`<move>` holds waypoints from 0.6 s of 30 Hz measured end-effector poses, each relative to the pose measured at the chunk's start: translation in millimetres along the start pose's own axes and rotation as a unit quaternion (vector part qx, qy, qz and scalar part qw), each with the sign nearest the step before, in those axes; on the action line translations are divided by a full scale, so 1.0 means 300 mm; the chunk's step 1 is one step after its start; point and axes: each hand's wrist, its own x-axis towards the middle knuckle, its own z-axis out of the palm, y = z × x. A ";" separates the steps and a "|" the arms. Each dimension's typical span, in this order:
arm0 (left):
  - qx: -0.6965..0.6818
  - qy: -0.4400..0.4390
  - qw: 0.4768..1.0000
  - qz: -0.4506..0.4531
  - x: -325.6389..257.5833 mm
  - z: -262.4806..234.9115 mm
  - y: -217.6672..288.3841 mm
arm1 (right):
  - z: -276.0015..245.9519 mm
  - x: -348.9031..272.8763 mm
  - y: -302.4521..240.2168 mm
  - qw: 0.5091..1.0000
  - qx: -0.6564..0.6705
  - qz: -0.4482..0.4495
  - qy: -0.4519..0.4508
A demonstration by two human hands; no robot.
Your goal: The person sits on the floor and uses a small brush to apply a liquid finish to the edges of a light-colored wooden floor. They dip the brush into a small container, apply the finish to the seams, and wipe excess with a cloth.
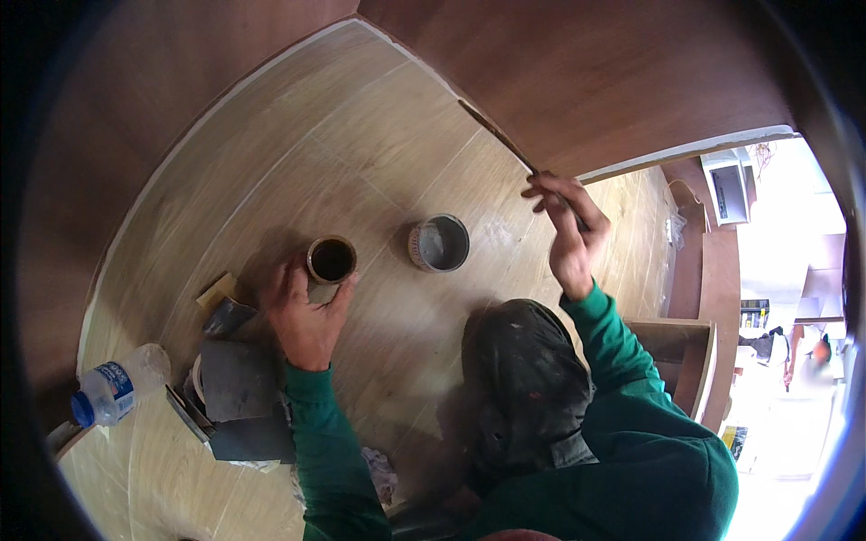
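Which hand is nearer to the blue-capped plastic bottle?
Left. The left hand grasps a small round container to the bottle's upper right. The right hand, holding a thin brush-like tool, is much farther right and higher in view.

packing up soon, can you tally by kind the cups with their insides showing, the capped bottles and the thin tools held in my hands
Cups: 2, the dark-lined cup in the left hand and the grey-lined cup
Capped bottles: 1, the clear bottle
Thin tools: 1, the thin tool in the right hand
Total: 4
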 end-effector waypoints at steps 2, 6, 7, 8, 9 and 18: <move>0.008 -0.009 1.000 -0.001 0.010 -0.005 0.021 | 0.017 0.048 0.118 0.999 -0.030 0.024 0.011; 0.004 0.001 1.000 -0.008 0.005 -0.014 0.021 | 0.120 0.143 0.329 0.997 -0.054 0.062 0.013; 0.005 0.010 1.000 -0.003 0.004 -0.005 0.020 | 0.140 0.170 0.368 0.996 -0.068 0.061 0.014; 0.006 0.019 1.000 0.002 0.004 0.004 0.019 | 0.159 0.198 0.408 0.995 -0.073 0.056 0.026; 0.002 0.015 1.000 -0.007 0.000 0.003 0.015 | 0.194 0.220 0.451 0.995 -0.074 0.053 0.035; 0.023 -0.015 0.999 -0.038 -0.004 -0.007 0.013 | 0.317 0.357 0.537 0.992 -0.111 0.041 0.045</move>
